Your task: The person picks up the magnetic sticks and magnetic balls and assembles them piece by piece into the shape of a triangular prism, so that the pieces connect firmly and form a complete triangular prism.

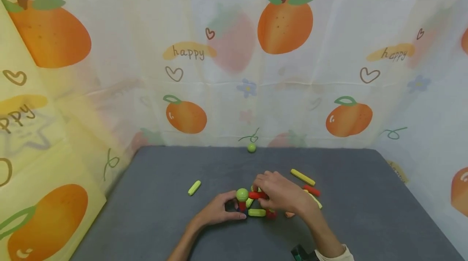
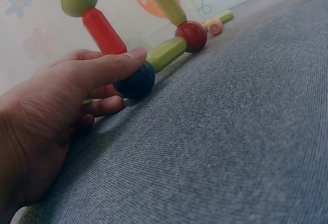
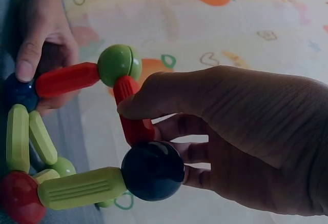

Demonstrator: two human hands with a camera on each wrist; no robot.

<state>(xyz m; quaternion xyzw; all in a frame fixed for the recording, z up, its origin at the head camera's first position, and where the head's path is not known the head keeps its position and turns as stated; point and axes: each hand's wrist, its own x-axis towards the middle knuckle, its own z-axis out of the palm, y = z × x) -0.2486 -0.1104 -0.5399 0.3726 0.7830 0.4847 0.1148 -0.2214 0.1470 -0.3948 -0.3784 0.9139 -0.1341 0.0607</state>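
Observation:
Magnetic sticks and balls are joined into a standing square frame. My left hand grips the blue ball at its lower left corner, thumb over the top. From that ball a red stick rises to a green ball. My right hand pinches the upper red stick, which runs from the green ball to a dark blue ball. A yellow-green stick links the dark blue ball down to a red ball. Another yellow-green stick forms the bottom side.
A loose green ball lies at the table's far edge. One yellow-green stick is on the left. Right of the frame lie a yellow stick, a red stick and other pieces. A printed curtain hangs behind the grey table.

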